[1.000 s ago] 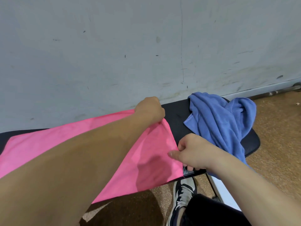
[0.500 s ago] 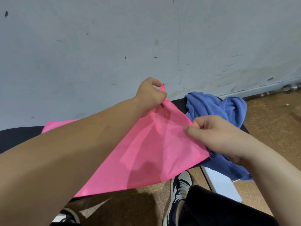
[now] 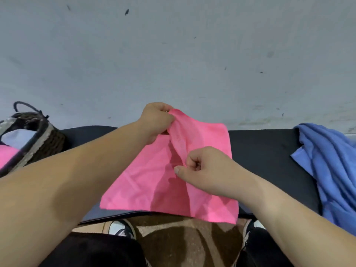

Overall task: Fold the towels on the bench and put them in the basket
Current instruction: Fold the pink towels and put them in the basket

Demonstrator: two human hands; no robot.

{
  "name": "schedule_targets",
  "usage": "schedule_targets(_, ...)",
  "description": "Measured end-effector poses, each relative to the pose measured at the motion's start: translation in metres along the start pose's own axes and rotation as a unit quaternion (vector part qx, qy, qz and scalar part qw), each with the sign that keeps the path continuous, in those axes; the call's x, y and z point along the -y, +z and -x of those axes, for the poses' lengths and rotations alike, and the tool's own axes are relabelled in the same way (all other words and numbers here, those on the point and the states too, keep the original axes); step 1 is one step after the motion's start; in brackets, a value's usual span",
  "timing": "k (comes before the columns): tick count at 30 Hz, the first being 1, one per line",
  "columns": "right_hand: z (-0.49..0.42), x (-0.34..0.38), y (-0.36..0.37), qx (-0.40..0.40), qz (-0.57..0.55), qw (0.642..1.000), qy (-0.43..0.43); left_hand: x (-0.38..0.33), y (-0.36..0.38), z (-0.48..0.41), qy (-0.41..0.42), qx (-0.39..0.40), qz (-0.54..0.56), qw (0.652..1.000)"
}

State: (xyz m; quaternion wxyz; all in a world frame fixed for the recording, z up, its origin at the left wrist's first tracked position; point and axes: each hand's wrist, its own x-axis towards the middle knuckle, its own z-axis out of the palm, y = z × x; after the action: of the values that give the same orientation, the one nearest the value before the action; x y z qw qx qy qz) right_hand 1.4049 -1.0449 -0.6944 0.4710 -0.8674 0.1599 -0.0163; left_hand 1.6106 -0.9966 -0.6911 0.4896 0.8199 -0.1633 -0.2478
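A pink towel (image 3: 146, 182) lies folded over on the black bench (image 3: 265, 151), its front edge hanging past the bench. My left hand (image 3: 156, 122) pinches the far corner of the top layer, lifted a little. My right hand (image 3: 202, 166) grips the near corner of that same layer over the middle of the towel. A crumpled blue towel (image 3: 331, 170) sits at the right end of the bench. A dark woven basket (image 3: 38, 135) with a handle stands at the left end, with something pink and something pale inside.
A grey wall (image 3: 173, 54) rises straight behind the bench. Below the bench front are brown floor (image 3: 185, 243), my dark trousers and a black-and-white shoe (image 3: 121, 228).
Both hands have carried the pink towel's right end leftwards over itself, so it now lies doubled. The view has swung left, bringing the basket into sight and pushing the blue towel to the right edge.
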Motion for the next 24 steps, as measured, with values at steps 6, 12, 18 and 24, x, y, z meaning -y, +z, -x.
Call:
schedule_targets(6, -0.051, 0.04, 0.058, 0.003, 0.007, 1.0, -0.013, 0.043, -0.064, -0.025, 0.021, -0.043, -0.005, 0.999)
schedule_targets(12, -0.075, 0.055, 0.1, 0.02, -0.037, 0.999, -0.014, 0.074, -0.102, -0.049, 0.053, -0.062, -0.043, 0.996)
schedule_targets(18, -0.084, 0.067, 0.118, 0.083, -0.116, 0.99, 0.021, 0.111, -0.132, -0.052, 0.042, -0.088, -0.088, 0.991)
schedule_targets(24, -0.08, 0.045, 0.098, 0.014, 0.098, 0.995, -0.007, 0.124, -0.147, -0.021, 0.015, -0.101, -0.157, 0.982)
